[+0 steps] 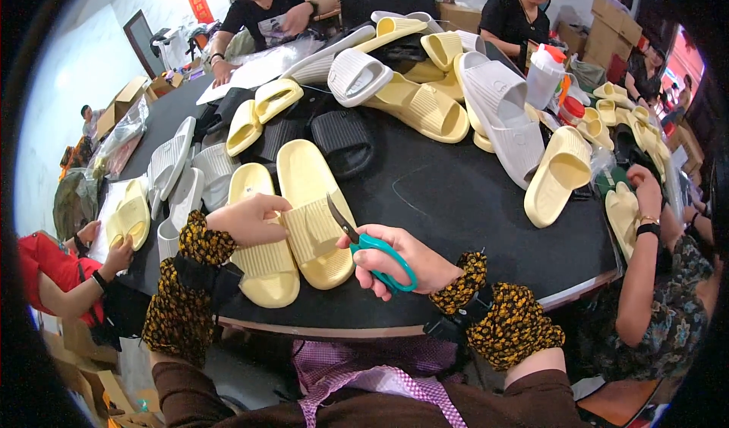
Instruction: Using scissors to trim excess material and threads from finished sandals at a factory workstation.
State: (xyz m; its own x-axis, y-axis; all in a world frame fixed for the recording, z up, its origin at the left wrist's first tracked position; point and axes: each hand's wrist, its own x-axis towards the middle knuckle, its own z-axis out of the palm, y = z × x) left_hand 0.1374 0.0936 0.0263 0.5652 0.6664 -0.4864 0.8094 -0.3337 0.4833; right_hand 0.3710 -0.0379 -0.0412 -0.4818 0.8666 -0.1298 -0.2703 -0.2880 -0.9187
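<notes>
Two pale yellow slippers lie side by side in front of me, toes toward me. My left hand (247, 220) rests over the left slipper (263, 270), its thumb and fingers pinching at the inner edge of the ribbed strap on the right slipper (313, 162). In my right hand (395, 257) is a pair of scissors (404, 274) with teal handles. Their dark blades point up and left over the right slipper's strap. Just beyond lie black slippers (342, 143), and to the left are grey slippers (216, 171).
A heap of yellow and grey slippers (418, 105) covers the black table (425, 269) ahead. A plastic jug (545, 75) with a red lid stands right of it. Co-workers sit around the table; at left a person's hands hold a yellow slipper (130, 214). Cardboard boxes (611, 29) stand behind.
</notes>
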